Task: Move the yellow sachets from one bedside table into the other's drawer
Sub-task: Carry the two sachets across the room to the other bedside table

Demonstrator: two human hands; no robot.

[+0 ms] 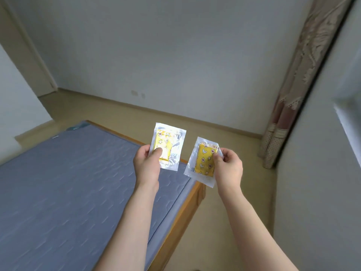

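Yellow sachets, two in clear wrappers, are held up in the air above the foot corner of the bed (pixel 58 182). One sachet (pixel 168 146) is pinched at its lower left edge by the left hand (pixel 147 165), its grip narrow on the wrapper. The other sachet (pixel 203 162) is pinched at its right edge by the right hand (pixel 227 167), slightly tilted, with a curtain (pixel 293 85) seen beyond.

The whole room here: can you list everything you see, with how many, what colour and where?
yellow sachets: two, yellow in clear wrappers, one held in each hand
mattress: one, blue-grey, lower left
bed frame: one, light wood, under the mattress
curtain: one, patterned brown, right
wall sockets: pale, low on the far wall
floor: beige
left hand: pinches the left sachet
right hand: pinches the right sachet
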